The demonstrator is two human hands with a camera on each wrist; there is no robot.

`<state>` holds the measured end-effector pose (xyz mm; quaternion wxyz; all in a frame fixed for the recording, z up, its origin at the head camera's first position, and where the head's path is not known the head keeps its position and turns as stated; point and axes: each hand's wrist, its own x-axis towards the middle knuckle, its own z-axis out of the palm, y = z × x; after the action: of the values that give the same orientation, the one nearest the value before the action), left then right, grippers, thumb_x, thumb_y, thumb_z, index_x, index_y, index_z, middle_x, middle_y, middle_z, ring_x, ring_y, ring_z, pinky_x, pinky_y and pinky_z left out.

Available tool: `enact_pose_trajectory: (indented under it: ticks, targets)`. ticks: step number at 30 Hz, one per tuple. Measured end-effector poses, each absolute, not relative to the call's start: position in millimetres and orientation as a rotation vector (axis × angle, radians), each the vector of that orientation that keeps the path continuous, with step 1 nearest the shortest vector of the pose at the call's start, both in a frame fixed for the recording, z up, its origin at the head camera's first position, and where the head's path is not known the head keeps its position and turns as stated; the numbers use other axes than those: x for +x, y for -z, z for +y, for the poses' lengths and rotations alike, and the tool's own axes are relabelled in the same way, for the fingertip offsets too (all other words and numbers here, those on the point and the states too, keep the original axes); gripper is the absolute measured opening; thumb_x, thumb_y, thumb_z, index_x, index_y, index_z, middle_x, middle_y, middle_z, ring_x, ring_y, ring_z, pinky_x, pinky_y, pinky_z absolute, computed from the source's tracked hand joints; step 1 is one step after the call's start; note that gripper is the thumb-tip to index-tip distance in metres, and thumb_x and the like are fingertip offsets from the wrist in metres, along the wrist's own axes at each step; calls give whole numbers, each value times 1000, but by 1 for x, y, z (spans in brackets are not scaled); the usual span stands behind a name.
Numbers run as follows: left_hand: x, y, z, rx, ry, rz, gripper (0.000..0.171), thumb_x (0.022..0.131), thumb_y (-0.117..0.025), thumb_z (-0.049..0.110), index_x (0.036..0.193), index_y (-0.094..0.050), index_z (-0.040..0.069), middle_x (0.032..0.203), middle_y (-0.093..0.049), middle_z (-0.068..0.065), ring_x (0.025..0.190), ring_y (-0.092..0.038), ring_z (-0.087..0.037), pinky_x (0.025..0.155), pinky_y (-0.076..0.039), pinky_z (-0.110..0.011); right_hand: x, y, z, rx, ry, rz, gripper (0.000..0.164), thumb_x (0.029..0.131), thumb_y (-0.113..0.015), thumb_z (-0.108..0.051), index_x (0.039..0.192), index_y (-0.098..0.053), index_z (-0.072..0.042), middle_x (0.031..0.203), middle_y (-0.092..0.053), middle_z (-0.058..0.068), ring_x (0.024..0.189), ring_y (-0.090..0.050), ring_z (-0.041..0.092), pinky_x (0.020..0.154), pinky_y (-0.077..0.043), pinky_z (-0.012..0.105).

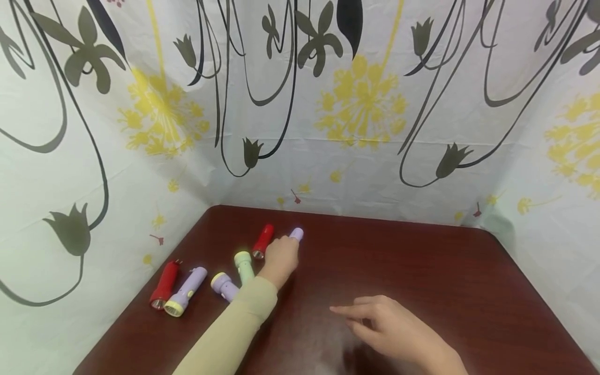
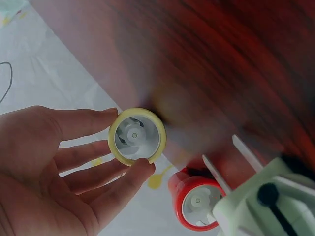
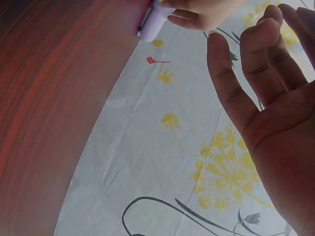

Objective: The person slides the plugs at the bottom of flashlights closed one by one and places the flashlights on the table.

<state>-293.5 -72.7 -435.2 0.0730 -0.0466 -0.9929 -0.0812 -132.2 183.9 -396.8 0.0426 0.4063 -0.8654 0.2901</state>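
My left hand (image 1: 281,258) reaches to the far part of the table and grips a lilac flashlight (image 1: 297,234) by its head end. In the left wrist view the thumb and fingers pinch the flashlight's yellow rim (image 2: 112,140), its lens facing the camera. Just left of that hand lies a red flashlight (image 1: 263,241), and a mint-green flashlight (image 1: 244,266) sits nearer, partly behind the sleeve. My right hand (image 1: 391,325) hovers over the near right of the table, holding nothing, its fingers loosely bent.
Another lilac flashlight (image 1: 224,286) lies partly under the left forearm. Farther left, a red flashlight (image 1: 165,285) and a lilac one (image 1: 186,291) lie side by side. Patterned white sheeting (image 1: 300,120) walls the dark red-brown table (image 1: 398,250) at the back and sides.
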Motion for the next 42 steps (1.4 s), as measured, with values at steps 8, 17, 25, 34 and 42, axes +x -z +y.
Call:
enact_pose_trajectory:
  ticks: [8, 17, 25, 34, 42]
  targets:
    - [-290, 430, -72, -134, 209, -3002, 46, 86, -89, 30, 121, -73, 5, 102, -74, -15, 83, -67, -29, 71, -63, -44, -132, 398, 185, 1229, -892, -2672, 55, 97, -65, -2, 136, -70, -41, 72, -39, -24, 65, -35, -11, 57, -43, 13]
    - [-249, 409, -84, -45, 248, -2979, 43, 84, -87, 39, 110, -74, 8, 93, -71, -12, 87, -62, -31, 72, -57, -52, -133, 398, 184, 1254, -867, -2617, 52, 96, -66, -2, 135, -72, -37, 74, -40, -23, 65, -35, -12, 57, -41, 11]
    - [-192, 393, -126, 176, 438, -2981, 47, 89, -82, 37, 121, -71, 4, 104, -75, -20, 96, -65, -42, 72, -57, -60, -131, 401, 186, 1207, -882, -2679, 53, 97, -65, -3, 134, -72, -41, 73, -39, -24, 64, -34, -11, 57, -42, 12]
    - [-170, 420, -159, 153, 488, -3030, 45, 84, -87, 19, 118, -67, -3, 103, -67, -24, 103, -56, -46, 72, -57, -58, -130, 403, 185, 1229, -907, -2680, 58, 94, -63, 1, 134, -72, -40, 75, -44, -24, 65, -36, -10, 58, -43, 13]
    - [-170, 424, -166, 69, 481, -3020, 36, 81, -85, 14, 106, -69, -7, 97, -64, -23, 105, -53, -49, 90, -51, -63, -131, 404, 184, 1241, -895, -2640, 55, 94, -64, 2, 133, -74, -37, 75, -41, -24, 66, -35, -11, 58, -42, 12]
